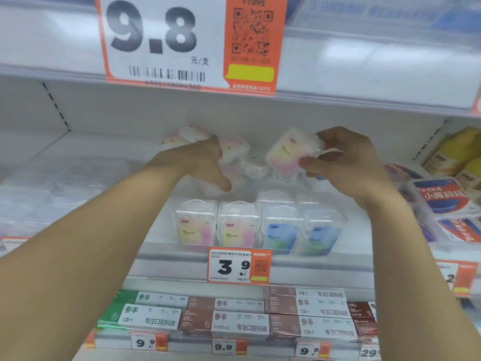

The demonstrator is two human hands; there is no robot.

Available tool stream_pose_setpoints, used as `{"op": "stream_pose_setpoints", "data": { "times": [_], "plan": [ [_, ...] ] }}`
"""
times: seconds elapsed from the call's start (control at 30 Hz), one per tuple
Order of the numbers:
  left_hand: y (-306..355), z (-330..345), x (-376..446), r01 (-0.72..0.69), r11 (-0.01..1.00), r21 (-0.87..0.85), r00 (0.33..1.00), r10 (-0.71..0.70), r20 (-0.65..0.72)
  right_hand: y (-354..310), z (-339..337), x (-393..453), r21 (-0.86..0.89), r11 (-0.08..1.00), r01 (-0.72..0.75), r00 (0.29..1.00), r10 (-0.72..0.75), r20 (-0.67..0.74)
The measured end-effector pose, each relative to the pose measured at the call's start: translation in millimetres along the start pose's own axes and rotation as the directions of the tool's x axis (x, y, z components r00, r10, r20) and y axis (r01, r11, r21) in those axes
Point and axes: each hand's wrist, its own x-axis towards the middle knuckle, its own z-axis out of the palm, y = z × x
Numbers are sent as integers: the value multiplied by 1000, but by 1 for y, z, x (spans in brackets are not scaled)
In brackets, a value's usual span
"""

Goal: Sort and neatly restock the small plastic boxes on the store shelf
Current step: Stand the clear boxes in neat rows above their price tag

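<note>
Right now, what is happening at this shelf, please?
A person is sorting small plastic boxes on a store shelf. The right hand holds one pink and yellow box up, tilted. The left hand reaches into a loose pile of boxes further back. At the front edge stands a neat row: two pink boxes on the left and two blue boxes beside them, above the 3.9 price tag.

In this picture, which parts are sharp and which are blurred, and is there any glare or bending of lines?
Head view: the 3.9 tag and the front boxes read fairly sharp; the boxes at the back under the left hand and the box held by the right hand are washed out by bright light; the 9.8 tag, very near, is soft; the shelf edges bow from the wide lens.
</note>
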Motion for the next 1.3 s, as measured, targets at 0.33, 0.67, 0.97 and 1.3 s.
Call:
{"op": "stream_pose_setpoints", "data": {
  "times": [0.33,0.67,0.97,1.3],
  "plan": [
    [-37,-21,-71,-401,639,-657,809,-89,-581,-15,19,-17,54,998,18,997,-22,68],
    [-63,-9,-84,-454,391,-801,812,-188,-552,-29,40,-32,78,982,170,982,-175,74],
    [-53,16,-84,-296,545,-785,940,18,-341,-30,57,-32,-274,927,255,937,-167,307],
    [-56,19,-91,-160,689,-707,987,118,-108,-29,66,-33,-275,936,219,882,-70,466]
  ]
}}
